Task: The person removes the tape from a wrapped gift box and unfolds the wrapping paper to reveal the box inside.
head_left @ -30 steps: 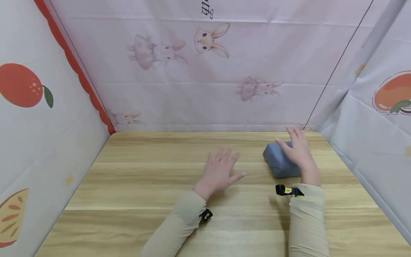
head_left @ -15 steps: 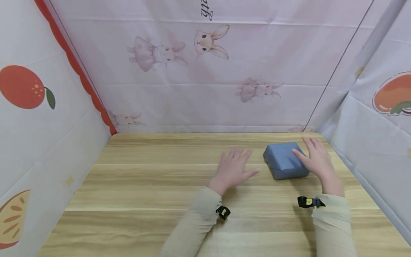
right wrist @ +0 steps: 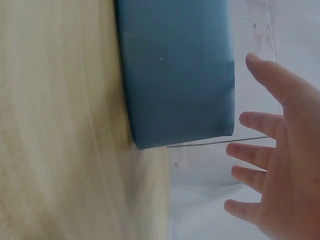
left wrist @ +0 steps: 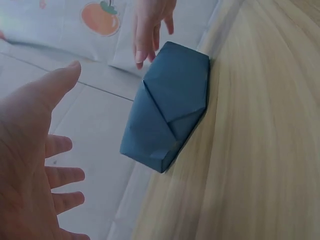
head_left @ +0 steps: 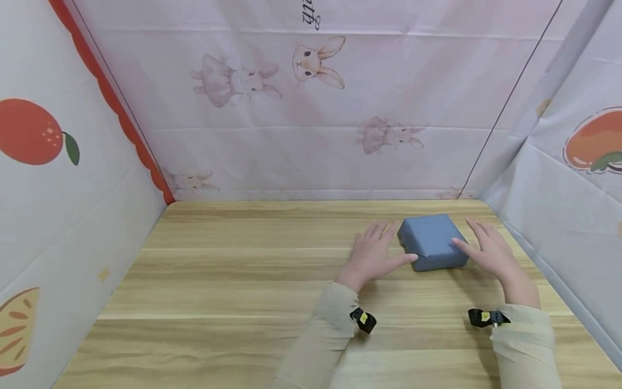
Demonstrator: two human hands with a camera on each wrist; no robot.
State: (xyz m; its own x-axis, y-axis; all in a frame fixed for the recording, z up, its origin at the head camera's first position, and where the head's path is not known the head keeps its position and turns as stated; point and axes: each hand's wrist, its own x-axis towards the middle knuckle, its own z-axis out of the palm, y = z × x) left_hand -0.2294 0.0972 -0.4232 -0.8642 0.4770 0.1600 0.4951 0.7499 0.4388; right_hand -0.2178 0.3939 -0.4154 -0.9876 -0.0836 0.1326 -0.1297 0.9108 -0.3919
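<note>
A blue paper-wrapped box (head_left: 432,240) lies on the wooden table toward the back right; its folded end flap shows on the box (left wrist: 167,100) in the left wrist view. To its left is my left hand (head_left: 374,256), fingers spread and thumb pointing at the box's near left corner. My right hand (head_left: 493,254) hovers at the box's right side, fingers extended, the thumb tip overlapping the box's edge in the head view. In the right wrist view a gap shows between the right hand (right wrist: 285,160) and the box (right wrist: 175,75). Neither hand grips anything.
The wood-grain table (head_left: 218,302) fills the lower part of the head view. A pinkish curtain with rabbit prints (head_left: 291,151) hangs behind it. White fruit-print sheets (head_left: 112,205) stand along both sides. A small black camera sits on each wrist.
My left hand has moved right, up to the box's left side. The right hand has shifted from over the box to its right side and toward me. The box stays in place.
</note>
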